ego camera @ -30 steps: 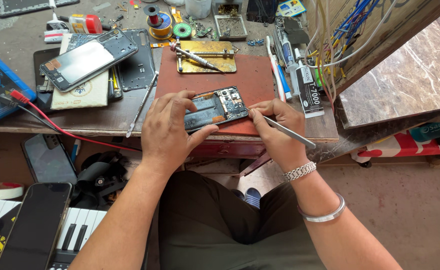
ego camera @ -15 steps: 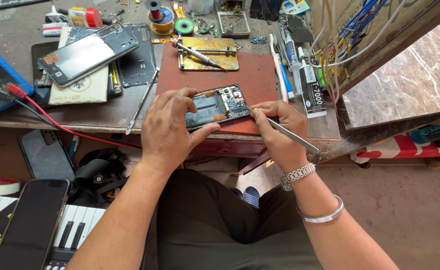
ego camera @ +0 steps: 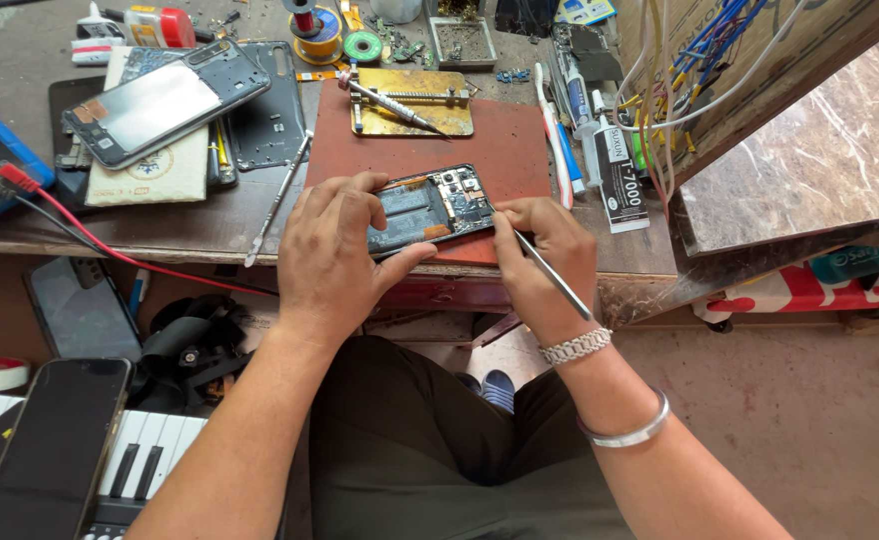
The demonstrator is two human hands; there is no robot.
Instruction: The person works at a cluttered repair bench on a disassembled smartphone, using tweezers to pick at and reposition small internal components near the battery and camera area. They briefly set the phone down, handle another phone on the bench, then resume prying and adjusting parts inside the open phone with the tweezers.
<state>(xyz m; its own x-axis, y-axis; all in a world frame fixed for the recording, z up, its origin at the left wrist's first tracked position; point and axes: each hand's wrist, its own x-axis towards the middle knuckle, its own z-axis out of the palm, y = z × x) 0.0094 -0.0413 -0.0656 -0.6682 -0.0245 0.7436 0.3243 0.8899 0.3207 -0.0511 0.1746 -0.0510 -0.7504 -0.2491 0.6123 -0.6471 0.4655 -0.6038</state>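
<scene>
An opened phone [ego camera: 438,205] with its back cover off lies on a brown mat [ego camera: 490,140] at the near edge of the workbench. My left hand [ego camera: 335,255] grips its left end, fingers over the top and thumb under the near edge. My right hand [ego camera: 545,262] pinches a thin metal tool [ego camera: 552,275] like a pen. The tool's tip is at the phone's right edge, by the exposed circuit board.
A brass board holder [ego camera: 415,102] lies further back on the mat. A phone with a reflective screen [ego camera: 165,100], a dark back cover [ego camera: 272,110], a metal pry tool [ego camera: 278,198] and red lead [ego camera: 110,245] are left. Glue tubes [ego camera: 615,170] and wires [ego camera: 680,90] sit right. Another phone [ego camera: 55,450] lies below left.
The view has shifted slightly. Both hands stay on the phone, with the right hand's tool tip still at the phone's right edge.
</scene>
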